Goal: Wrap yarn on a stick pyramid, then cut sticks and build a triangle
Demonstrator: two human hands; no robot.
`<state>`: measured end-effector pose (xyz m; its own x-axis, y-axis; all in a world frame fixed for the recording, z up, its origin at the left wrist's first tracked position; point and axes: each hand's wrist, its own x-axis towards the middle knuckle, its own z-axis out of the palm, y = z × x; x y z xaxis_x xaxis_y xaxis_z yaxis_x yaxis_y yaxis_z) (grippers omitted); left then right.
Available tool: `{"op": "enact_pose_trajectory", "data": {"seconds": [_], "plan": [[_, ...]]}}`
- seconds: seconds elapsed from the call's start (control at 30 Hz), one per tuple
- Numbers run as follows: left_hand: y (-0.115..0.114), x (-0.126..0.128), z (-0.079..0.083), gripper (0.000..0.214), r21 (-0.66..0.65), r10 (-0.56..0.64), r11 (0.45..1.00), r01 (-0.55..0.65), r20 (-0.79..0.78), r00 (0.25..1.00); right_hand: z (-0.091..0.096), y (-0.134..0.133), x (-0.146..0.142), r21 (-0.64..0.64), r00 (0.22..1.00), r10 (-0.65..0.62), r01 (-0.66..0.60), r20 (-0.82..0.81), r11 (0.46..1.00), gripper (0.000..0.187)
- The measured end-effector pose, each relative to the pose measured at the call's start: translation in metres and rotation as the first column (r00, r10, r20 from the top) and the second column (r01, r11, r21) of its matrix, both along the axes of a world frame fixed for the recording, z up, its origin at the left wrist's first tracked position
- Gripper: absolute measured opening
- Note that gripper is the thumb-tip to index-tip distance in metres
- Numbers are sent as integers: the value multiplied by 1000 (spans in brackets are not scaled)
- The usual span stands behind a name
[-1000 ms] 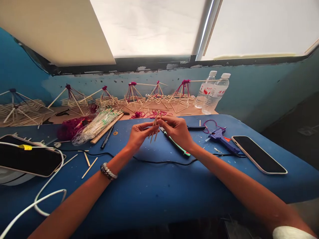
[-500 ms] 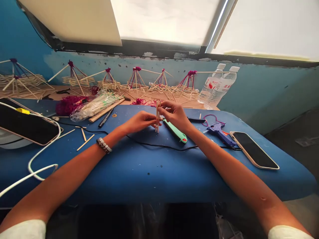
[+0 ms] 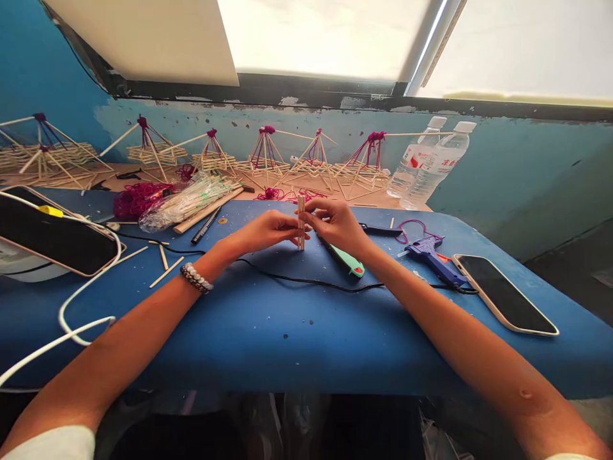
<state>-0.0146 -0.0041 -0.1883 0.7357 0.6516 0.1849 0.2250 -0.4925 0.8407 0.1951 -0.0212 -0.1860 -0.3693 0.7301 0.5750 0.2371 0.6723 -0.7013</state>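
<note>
A few short wooden sticks [image 3: 301, 220] stand upright in a tight bundle, their lower ends at the blue tabletop [image 3: 268, 358]. My left hand [image 3: 272, 231] pinches the bundle low down from the left. From the right, my right hand [image 3: 335, 223] pinches it near the top. Behind and below the right hand lies a green-handled cutter [image 3: 348, 260], partly covered by that hand. Loose cut sticks [image 3: 166, 272] rest to the left of my left forearm.
A purple glue gun [image 3: 433, 259] and a phone [image 3: 505, 294] lie at right; its black cable [image 3: 311, 281] crosses the table. Bagged sticks [image 3: 191, 201], magenta yarn [image 3: 138, 199] and a marker [image 3: 205, 225] are back left. Stick structures [image 3: 268, 153] and water bottles [image 3: 443, 160] line the back.
The sticks, spread slightly apart before, are now pressed closer together in my fingers. Both hands stay on them. The view has shifted slightly.
</note>
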Motion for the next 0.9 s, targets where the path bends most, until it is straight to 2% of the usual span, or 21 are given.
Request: {"op": "enact_pose_trajectory", "data": {"seconds": [0.17,0.3,0.4,0.67,0.77,0.9], "plan": [[-2,3,-1,48,69,17,998,-15,-40,999,3,1,4,7,997,44,-44,57,999,37],[-2,3,-4,47,49,41,998,-39,-36,999,9,0,6,29,996,64,-66,67,997,47],[-2,2,-5,46,36,42,999,-40,-58,997,10,0,5,-18,994,93,-92,52,996,49],[-3,6,-8,39,113,56,992,-47,-81,995,6,3,6,-185,997,81,-81,-8,979,54],[-3,7,-9,38,88,72,994,-66,-69,995,6,2,6,-205,995,96,-93,7,974,54],[-3,5,-9,35,124,118,987,-107,-83,990,7,-1,3,-186,995,101,-95,24,978,55]]}}
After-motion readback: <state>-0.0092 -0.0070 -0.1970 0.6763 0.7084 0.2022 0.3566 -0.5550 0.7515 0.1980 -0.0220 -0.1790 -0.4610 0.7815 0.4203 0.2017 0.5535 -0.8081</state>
